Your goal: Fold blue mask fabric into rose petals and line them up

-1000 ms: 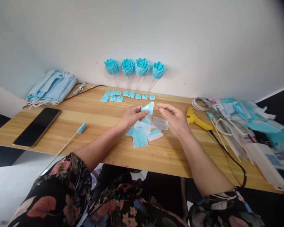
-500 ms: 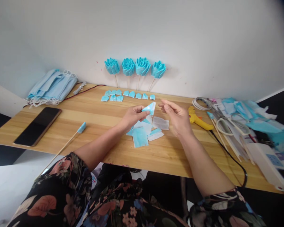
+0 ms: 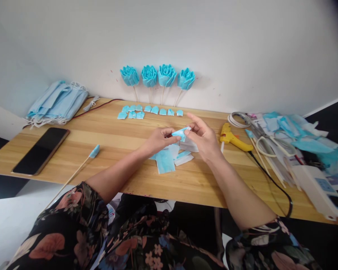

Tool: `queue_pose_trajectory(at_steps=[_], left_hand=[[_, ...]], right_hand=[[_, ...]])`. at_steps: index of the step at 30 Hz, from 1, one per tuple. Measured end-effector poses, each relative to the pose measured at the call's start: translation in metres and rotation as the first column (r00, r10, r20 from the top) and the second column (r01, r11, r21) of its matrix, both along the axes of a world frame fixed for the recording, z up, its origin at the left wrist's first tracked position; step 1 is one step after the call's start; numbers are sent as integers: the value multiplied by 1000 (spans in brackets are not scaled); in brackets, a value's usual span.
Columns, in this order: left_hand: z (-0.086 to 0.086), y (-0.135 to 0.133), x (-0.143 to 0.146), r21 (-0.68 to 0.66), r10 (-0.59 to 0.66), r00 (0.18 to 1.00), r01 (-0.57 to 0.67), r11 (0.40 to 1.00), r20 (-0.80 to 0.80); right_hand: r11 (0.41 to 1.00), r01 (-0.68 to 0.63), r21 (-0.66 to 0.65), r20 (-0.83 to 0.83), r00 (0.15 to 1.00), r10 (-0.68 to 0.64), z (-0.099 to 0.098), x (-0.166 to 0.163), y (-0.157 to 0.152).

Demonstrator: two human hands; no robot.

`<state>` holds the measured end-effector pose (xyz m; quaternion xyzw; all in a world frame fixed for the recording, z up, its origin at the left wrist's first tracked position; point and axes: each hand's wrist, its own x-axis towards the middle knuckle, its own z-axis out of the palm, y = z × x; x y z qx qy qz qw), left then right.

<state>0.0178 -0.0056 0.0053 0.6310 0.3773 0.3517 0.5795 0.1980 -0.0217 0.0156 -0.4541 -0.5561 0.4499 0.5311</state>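
Note:
Between my hands is a small folded piece of blue mask fabric (image 3: 179, 133). My left hand (image 3: 159, 141) pinches its left end, and the thumb and fingers of my right hand (image 3: 204, 140) close on its right corner, with the index finger raised. Below lie loose cut pieces of blue fabric (image 3: 165, 162) and a whitish piece (image 3: 189, 145). Folded blue petals (image 3: 154, 110) are set out in rows behind my hands. Several blue fabric flowers (image 3: 167, 75) on thin sticks lean against the wall.
At left are a stack of blue masks (image 3: 58, 101), a phone (image 3: 41, 150) and a stick with a blue bud (image 3: 94, 151). On the right lie a yellow glue gun (image 3: 235, 139) with its cord, a tape roll (image 3: 239, 120), scissors (image 3: 266, 146), fabric scraps (image 3: 304, 131) and a white device (image 3: 317, 191).
My right hand has moved left and taken hold of the fabric's free corner. The piece now lies flatter between both hands. The whole view has shifted slightly.

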Motion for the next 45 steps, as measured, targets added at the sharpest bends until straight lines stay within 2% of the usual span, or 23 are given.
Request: queue_pose_trajectory(at_steps=[8,16,26,30,35,39,45], left_hand=[[6,1,1,-2,-25,1000,25,1000,8],[7,0,0,-46,69,997,-68,997,18],[11,-2,2,-59,64,998,-63,996,24],[9,-1,2,-63,93,995,-90,994,31],[6,1,1,-53,147,985,-142,988,88],[5,2,0,-60,150,982,-144,988,113],[7,1,1,-66,129,985,-122,990,112]], right_hand=[[1000,17,18,-13,1000,-17,-2,1,2],[1000,26,2,-46,999,-26,-3,1,2],[992,78,104,64,994,-85,-6,1,3],[993,28,111,81,996,-37,-4,2,0],[991,-89,95,29,996,87,-3,4,-1],[997,-60,54,-32,998,62,-3,5,2],[989,-80,-123,-88,994,69,-3,4,3]])
